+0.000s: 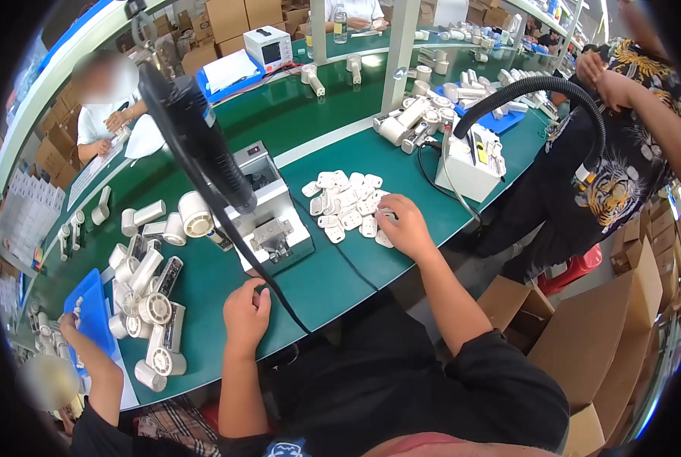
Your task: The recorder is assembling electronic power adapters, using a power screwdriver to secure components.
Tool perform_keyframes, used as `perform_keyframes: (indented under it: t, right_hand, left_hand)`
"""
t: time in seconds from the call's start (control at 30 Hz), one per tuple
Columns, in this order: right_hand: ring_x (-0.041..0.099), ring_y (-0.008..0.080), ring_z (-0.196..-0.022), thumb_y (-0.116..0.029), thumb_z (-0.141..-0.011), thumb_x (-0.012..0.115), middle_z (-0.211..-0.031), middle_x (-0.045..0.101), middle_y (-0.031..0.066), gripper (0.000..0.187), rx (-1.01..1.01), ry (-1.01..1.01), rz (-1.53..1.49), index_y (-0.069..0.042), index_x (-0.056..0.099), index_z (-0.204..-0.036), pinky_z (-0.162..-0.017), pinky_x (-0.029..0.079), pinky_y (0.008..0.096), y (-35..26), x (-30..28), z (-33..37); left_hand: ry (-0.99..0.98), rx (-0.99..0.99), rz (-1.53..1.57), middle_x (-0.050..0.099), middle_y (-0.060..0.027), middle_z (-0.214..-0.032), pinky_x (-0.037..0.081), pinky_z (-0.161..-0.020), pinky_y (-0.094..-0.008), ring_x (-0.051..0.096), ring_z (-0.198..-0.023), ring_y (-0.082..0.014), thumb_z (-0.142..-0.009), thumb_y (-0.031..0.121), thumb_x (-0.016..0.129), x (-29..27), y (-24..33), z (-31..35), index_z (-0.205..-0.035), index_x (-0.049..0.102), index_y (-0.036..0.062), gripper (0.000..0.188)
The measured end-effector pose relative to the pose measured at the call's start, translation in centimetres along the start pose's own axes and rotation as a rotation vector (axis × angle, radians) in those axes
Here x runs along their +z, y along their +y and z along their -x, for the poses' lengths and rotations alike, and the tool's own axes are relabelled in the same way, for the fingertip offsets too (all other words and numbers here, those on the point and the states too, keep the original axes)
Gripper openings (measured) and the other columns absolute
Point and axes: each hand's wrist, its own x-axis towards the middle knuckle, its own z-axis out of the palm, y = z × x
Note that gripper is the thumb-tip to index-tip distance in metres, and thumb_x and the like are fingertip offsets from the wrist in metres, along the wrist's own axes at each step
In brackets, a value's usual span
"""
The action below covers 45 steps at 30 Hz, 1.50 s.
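Observation:
My right hand [406, 227] bends its fingers over the near right edge of a pile of small white plastic covers [348, 199], closed on one cover at the fingertips, which is partly hidden. Close to the table's front edge, my left hand [246, 316] rests with thumb and forefinger slightly apart and no object showing; its other fingers are mostly hidden. Just beyond it stands a white bench machine with a metal fixture [273, 238]. Over this machine hangs a black electric screwdriver [203, 141], its cable looping down to the table edge.
White fan-like housings [156, 308] crowd the left side, beside a blue tray [90, 312] and a co-worker's arm [96, 362]. A white box with a black flexible hose [538, 84] stands right. Someone in a patterned shirt stands there, above open cardboard boxes [584, 335].

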Motion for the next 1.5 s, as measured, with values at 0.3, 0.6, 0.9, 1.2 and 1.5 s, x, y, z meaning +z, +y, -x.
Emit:
perform_keyframes:
  t: [0.3, 0.6, 0.9, 1.2, 1.5]
  right_hand:
    - [0.053, 0.032, -0.108, -0.012, -0.076, 0.063, -0.113, 0.057, 0.0167, 0.019, -0.046, 0.057, 0.037, -0.001, 0.062, -0.091, -0.091, 0.043, 0.036, 0.0, 0.2, 0.5]
    - [0.055, 0.0322, -0.104, -0.012, -0.076, 0.062, -0.111, 0.059, 0.0165, 0.018, -0.024, -0.015, 0.039, 0.0, 0.062, -0.089, -0.088, 0.044, 0.0367, 0.5, 0.4, 0.0]
    - [0.055, 0.0323, -0.103, -0.012, -0.076, 0.062, -0.111, 0.059, 0.0167, 0.018, -0.012, -0.008, 0.019, 0.0, 0.062, -0.088, -0.086, 0.044, 0.037, 0.5, 0.4, -0.1]
    - [0.055, 0.032, -0.102, -0.012, -0.076, 0.062, -0.109, 0.059, 0.0164, 0.017, -0.013, -0.005, 0.018, 0.001, 0.062, -0.087, -0.086, 0.044, 0.0366, 0.7, 0.2, 0.1]
    - [0.056, 0.0324, -0.1, -0.01, -0.075, 0.061, -0.104, 0.06, 0.0165, 0.016, -0.007, -0.024, 0.021, 0.002, 0.062, -0.085, -0.086, 0.044, 0.0366, 0.3, -0.2, 0.1]
  left_hand:
    - [-0.011, 0.118, -0.051, 0.051, -0.0079, -0.059, 0.041, -0.054, -0.0369, 0.051, -0.056, -0.025, -0.072, 0.007, 0.062, -0.1, -0.2, 0.1, -0.079, 0.061, 0.0043, 0.008]
    - [-0.059, 0.108, -0.104, 0.057, -0.0108, -0.067, 0.043, -0.06, -0.039, 0.055, -0.065, -0.0293, -0.072, 0.009, 0.063, -0.1, -0.3, 0.0, -0.079, 0.061, 0.0043, 0.009]
    - [-0.105, 0.09, -0.137, 0.06, -0.0121, -0.075, 0.044, -0.065, -0.0408, 0.057, -0.072, -0.0321, -0.073, 0.011, 0.063, 0.0, -0.5, 0.0, -0.084, 0.062, 0.0063, 0.012]
    - [-0.107, 0.092, -0.117, 0.06, -0.0112, -0.075, 0.044, -0.064, -0.0402, 0.056, -0.071, -0.0317, -0.073, 0.012, 0.063, 0.4, -0.5, -0.2, -0.083, 0.062, 0.0055, 0.012]
    - [-0.068, 0.164, -0.108, 0.059, -0.0094, -0.07, 0.044, -0.062, -0.0384, 0.056, -0.067, -0.0284, -0.071, 0.008, 0.063, 0.4, -0.3, -0.4, -0.081, 0.061, 0.0042, 0.011]
